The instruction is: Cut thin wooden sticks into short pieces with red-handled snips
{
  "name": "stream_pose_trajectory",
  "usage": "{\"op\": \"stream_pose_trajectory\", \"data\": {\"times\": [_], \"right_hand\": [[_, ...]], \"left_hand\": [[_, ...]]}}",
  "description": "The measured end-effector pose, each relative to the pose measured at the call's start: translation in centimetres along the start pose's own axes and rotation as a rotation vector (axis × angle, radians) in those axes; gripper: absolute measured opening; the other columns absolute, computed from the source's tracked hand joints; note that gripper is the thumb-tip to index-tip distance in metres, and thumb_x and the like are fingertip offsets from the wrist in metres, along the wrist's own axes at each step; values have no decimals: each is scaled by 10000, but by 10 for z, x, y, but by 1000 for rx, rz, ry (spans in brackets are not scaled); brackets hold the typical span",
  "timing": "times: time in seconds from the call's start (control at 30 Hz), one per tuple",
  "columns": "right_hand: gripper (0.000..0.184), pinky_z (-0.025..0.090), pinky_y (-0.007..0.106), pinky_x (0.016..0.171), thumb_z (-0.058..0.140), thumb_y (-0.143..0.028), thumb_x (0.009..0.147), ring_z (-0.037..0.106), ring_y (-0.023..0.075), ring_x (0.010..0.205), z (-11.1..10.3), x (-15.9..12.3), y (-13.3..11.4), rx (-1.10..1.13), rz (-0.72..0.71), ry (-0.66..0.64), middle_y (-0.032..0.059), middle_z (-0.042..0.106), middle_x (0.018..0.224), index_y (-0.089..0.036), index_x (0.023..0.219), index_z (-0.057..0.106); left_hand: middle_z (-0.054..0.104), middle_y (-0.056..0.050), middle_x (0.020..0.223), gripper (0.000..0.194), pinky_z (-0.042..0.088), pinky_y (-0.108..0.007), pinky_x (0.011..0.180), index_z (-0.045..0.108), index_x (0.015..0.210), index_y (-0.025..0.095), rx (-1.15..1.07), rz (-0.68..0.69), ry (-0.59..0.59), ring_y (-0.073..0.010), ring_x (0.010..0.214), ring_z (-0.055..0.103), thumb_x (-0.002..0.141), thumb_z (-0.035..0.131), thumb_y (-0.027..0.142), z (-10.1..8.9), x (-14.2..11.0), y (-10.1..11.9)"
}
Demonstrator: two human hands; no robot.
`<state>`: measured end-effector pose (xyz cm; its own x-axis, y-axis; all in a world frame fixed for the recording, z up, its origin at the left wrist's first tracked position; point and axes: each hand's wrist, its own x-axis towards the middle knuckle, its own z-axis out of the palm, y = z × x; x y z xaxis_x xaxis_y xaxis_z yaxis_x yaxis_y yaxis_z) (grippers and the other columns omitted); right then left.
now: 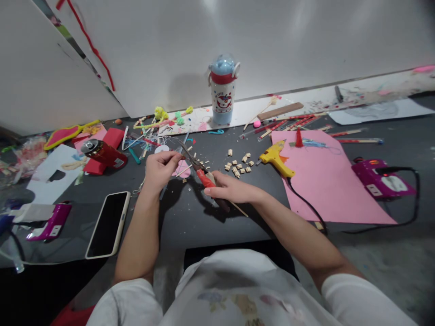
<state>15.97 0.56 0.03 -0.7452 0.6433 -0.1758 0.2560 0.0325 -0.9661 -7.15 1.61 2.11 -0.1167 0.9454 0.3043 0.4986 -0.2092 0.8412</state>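
Observation:
My right hand [227,186] is closed round scissors [205,177] with red on their handles, the blades pointing up and left. Left of the blades, my left hand [160,170] pinches with thumb and fingertips; something small and dark seems to be at the tips, too small to name. Beneath the blades lie a round pink piece [181,167] and small wooden bits. Little bundles of short wooden pieces [242,166] are scattered beyond my right hand. A thin wooden stick [239,209] shows below that hand; its other end is hidden.
A yellow glue gun [277,159] rests partly on a pink sheet [326,185], its cord trailing forward. Behind stands a blue-and-white bottle [223,90]. At left are a phone [108,225], a tilted red can [104,153] and craft scraps. A purple power strip [382,179] sits at right.

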Motion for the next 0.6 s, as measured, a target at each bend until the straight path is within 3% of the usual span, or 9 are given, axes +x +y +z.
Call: {"op": "stream_pose_trajectory", "data": {"times": [0.13,0.23,0.27,0.5,0.6], "right_hand": [[360,352,245,541,567,-521,791,469,109,595,4,5,3,-54,3,41,-19,525,692,-192,838,428],[216,341,259,574,490,-394,832,444,113,616,5,13,8,-82,55,344,-10,500,697,-190,778,445],[202,344,263,589,502,-380,820,447,118,634,4,15,10,-98,63,376,-7,501,708,-190,774,452],[206,340,260,556,499,-402,822,446,110,565,-6,19,17,87,61,357,-43,473,611,-206,809,439],[196,333,263,536,503,-389,825,434,105,528,-5,20,17,171,46,324,-50,464,577,-209,801,430]], "left_hand": [[416,34,428,204,241,-215,399,709,694,145,-96,-62,-3,-60,395,328,738,640,332,0,-1,1],[376,42,407,205,213,-220,394,713,708,153,-206,-109,-72,-59,378,301,746,634,338,2,-2,2],[370,43,405,202,207,-220,395,715,709,157,-222,-117,-101,-58,377,298,750,632,337,3,-2,2],[365,49,416,213,200,-219,402,710,721,166,-130,-117,-64,-55,383,285,753,634,363,4,-1,-1],[383,46,438,269,223,-214,420,696,746,164,-21,-139,-103,-64,403,311,777,589,409,4,1,-5]]}}
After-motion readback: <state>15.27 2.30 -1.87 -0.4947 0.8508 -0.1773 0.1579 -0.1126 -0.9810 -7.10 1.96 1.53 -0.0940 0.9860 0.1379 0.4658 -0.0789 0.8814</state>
